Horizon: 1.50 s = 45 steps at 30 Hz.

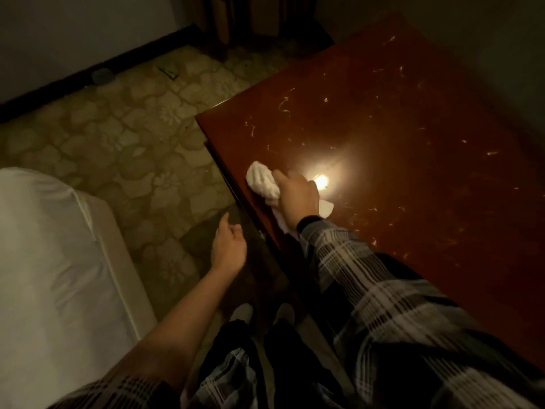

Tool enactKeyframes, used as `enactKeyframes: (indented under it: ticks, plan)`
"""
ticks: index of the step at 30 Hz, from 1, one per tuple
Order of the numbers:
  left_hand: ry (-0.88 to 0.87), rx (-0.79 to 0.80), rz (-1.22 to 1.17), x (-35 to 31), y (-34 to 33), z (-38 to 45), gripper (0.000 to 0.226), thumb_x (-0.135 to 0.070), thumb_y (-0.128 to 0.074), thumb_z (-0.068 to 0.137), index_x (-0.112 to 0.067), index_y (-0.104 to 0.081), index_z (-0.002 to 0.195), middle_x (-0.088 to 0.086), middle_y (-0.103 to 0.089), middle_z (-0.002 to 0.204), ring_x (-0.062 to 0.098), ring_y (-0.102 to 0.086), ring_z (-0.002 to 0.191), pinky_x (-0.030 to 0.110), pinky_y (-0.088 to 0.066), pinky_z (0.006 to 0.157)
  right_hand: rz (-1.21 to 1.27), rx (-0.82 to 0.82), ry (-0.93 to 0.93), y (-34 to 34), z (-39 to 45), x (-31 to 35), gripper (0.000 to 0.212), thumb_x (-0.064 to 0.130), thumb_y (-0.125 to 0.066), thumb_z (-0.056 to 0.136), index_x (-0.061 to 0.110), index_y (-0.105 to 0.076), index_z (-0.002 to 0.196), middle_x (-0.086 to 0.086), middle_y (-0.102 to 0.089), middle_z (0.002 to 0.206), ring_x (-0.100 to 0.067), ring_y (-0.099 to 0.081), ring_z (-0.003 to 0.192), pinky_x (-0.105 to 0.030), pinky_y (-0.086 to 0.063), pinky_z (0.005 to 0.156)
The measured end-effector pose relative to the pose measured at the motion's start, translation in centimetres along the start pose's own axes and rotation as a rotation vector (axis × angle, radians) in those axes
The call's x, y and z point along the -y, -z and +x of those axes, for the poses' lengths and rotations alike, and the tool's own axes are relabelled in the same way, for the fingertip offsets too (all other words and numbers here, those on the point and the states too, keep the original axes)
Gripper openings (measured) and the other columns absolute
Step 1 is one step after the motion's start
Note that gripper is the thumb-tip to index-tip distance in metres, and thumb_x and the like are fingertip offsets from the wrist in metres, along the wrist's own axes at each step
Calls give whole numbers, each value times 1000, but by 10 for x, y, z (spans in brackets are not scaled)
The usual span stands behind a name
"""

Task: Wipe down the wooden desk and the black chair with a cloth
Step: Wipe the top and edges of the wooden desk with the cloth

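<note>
My right hand [296,196] grips bunched cloth [262,181] on desk [413,128] – soft, light, best held wadded in palm. Left hand [229,246] hangs relaxed, holds nothing.

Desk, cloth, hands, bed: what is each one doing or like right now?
wooden desk: shiny, covered in pale scratch marks, a bright light reflecting near the cloth.
cloth: white, bunched up, pressed on the desk near its left edge.
right hand: grips the cloth.
left hand: holds nothing, fingers relaxed, off the desk.
bed: covered by a white sheet.
</note>
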State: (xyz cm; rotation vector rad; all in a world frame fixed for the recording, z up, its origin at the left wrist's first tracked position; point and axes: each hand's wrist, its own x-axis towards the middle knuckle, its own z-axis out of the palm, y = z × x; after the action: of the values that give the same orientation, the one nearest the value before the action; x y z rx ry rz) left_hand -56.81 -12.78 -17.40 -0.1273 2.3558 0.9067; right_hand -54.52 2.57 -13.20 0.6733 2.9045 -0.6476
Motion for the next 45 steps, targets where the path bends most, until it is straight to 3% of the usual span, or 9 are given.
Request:
enactKeyframes:
  ticks: [7, 12, 21, 26, 29, 33, 39, 42, 45]
  plan:
    - [54, 19, 1, -3, 13, 14, 44, -23, -37, 100, -12, -33, 143, 11, -54, 129, 30, -52, 115, 41, -41, 97, 6, 25, -9, -8, -35, -5, 48, 32, -68, 82, 25, -50, 126, -2, -55, 119, -23, -50, 106, -37, -35, 86]
    - [66, 98, -7, -20, 2, 10, 42, -24, -35, 101, -13, -35, 142, 11, -49, 135, 30, -49, 119, 39, -38, 97, -52, 61, -73, -9, -63, -4, 45, 34, -67, 83, 22, -52, 123, -3, -55, 112, -25, -49, 102, -32, -23, 75]
    - [21, 131, 15, -43, 3, 20, 40, -24, -33, 102, -9, -37, 139, 12, -52, 132, 30, -48, 120, 31, -37, 90, 20, -2, -180, 15, 42, 9, 34, 25, -64, 84, 19, -52, 114, -4, -53, 98, -26, -52, 95, -38, -36, 83]
    - [48, 142, 24, -50, 0, 17, 43, -28, -36, 101, -9, -35, 140, 12, -49, 135, 32, -48, 121, 38, -39, 95, -8, 37, -225, -1, -34, -1, 46, 24, -64, 83, 19, -51, 127, -7, -55, 115, -28, -50, 105, -37, -33, 84]
    - [74, 131, -19, -52, -9, 10, 51, -35, -38, 100, -6, -34, 141, 14, -43, 140, 33, -45, 125, 42, -39, 99, -21, 31, -258, -12, -74, -9, 47, 28, -68, 80, 21, -52, 124, -5, -54, 110, -27, -50, 101, -37, -30, 78]
    - [71, 85, -48, -49, -14, 6, 53, -40, -37, 99, -8, -34, 141, 13, -42, 140, 32, -43, 126, 43, -39, 99, -15, -10, -303, -5, -40, -10, 40, 31, -67, 81, 18, -53, 116, -5, -56, 108, -27, -51, 101, -35, -28, 76]
    - [59, 84, -79, -42, -12, 12, 44, -34, -25, 103, -8, -46, 131, 13, -52, 129, 30, -49, 117, 39, -39, 97, 8, -71, -417, 10, 35, 2, 38, 34, -64, 86, 18, -50, 117, -7, -58, 105, -26, -55, 97, -36, -39, 80]
    - [72, 110, -109, -38, 0, 15, 45, -31, -23, 104, -8, -47, 133, 12, -51, 134, 28, -46, 123, 34, -35, 101, -32, -3, -290, -6, 4, 20, 39, 22, -59, 88, 20, -50, 126, -9, -55, 119, -28, -52, 108, -37, -38, 86]
    - [92, 68, -132, -33, 15, 22, 46, -32, -23, 104, -8, -48, 133, 14, -51, 135, 29, -48, 123, 35, -35, 101, -16, 26, -204, -22, -33, 37, 37, 21, -61, 85, 21, -52, 121, -6, -55, 109, -27, -50, 101, -35, -29, 77]
